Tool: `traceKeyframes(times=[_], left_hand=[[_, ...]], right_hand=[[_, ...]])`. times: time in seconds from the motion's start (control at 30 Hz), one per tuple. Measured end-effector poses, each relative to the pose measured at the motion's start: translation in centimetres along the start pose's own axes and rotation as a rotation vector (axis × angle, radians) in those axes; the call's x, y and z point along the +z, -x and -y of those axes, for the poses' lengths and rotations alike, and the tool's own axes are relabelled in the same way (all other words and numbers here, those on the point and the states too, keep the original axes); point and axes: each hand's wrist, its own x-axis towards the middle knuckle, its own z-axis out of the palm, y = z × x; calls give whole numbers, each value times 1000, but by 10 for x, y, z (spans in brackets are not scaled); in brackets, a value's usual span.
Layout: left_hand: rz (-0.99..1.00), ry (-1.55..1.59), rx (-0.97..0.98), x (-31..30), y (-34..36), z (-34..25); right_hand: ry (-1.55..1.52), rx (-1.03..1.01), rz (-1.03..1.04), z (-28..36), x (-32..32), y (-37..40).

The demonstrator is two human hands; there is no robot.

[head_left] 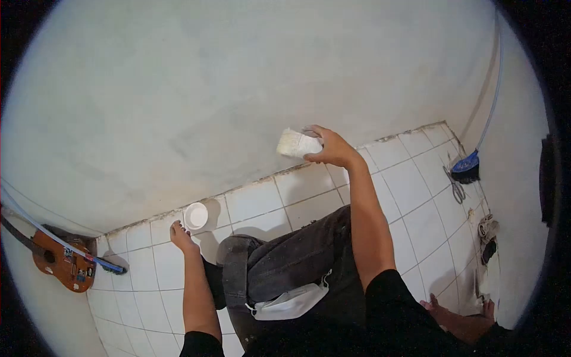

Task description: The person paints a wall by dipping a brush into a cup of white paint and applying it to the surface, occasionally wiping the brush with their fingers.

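Right hand point(333, 149) is closing its fingers over the back end of a whitish sponge point(297, 143), thumb underneath, and is pressing its far face against the pale wall point(238, 89), just above the line where the wall meets the tiled floor point(416, 190).

Left hand point(181, 236) is holding nothing. Its fingers are lying extended with the tips bearing on the tiles, just beside a small white bowl point(196, 215) that is standing at the foot of the wall.

Handling, as judged: the sponge is looking light and soft, likely squashing under a tight squeeze, and not fragile. I cannot tell whether it is wet or dry. The best hold seems to be across its short sides, near the rear, leaving the working face free.

Around: a small guitar point(62, 263) is lying far left. A blue brush point(466, 166) and scissors point(457, 188) are lying far right. A face mask point(291, 301) is hanging over the knee.
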Motion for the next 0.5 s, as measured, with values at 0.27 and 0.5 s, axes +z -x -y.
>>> traceKeyframes(times=[0.27,0.5], left_hand=[[9,0,-5,2,2,-2],[31,-30,10,1,1,-1]], right_hand=[[-336,38,180,50,-16,14],[-494,-156,124,39,-5,9]])
